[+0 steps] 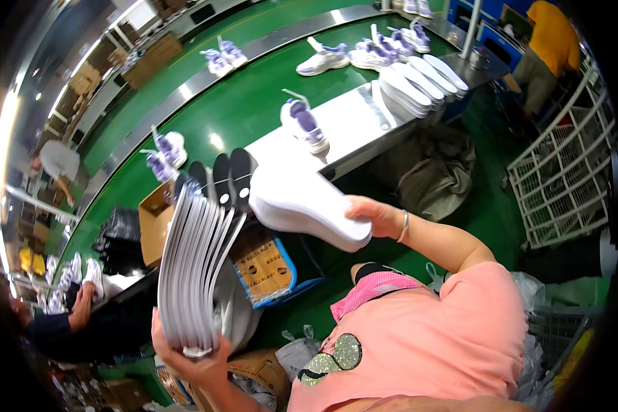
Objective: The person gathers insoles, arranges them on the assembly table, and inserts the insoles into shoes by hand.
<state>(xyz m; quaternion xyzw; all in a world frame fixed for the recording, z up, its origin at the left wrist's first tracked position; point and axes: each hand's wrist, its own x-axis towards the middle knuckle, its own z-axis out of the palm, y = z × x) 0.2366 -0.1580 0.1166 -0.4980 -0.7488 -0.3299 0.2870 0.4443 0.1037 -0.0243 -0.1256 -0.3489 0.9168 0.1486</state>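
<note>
**Left hand (pixel 193 369) grips a fanned stack (pixel 196 268) of insoles, right hand (pixel 379 215) a flat stack (pixel 302 199)**

Nearest, the left forearm rises from the lower edge; that hand cups the fanned stack's bottom end, fingers and thumb spread around its thickness. The stack stands nearly upright, its thin white layers splaying at the top, with dark, round-ended faces showing there. The right arm reaches out bent from a peach shirt (pixel 426 336); its thumb presses on the flat stack's smooth white top, but the fingers underneath are hidden. Both stacks are held in front of the body, close together at their far ends; I cannot tell whether they touch.

Below the gap between the hands sits a blue-rimmed crate (pixel 290 264). Beyond, a glossy white table (pixel 353 113) carries 1 lilac-and-white shoe (pixel 303 127) and a pile (pixel 408 89) of white insoles. Its near edge runs just past the flat stack. Farther off, more shoes (pixel 323 60) stand along a green belt (pixel 233 117) with a metal rail.
</note>
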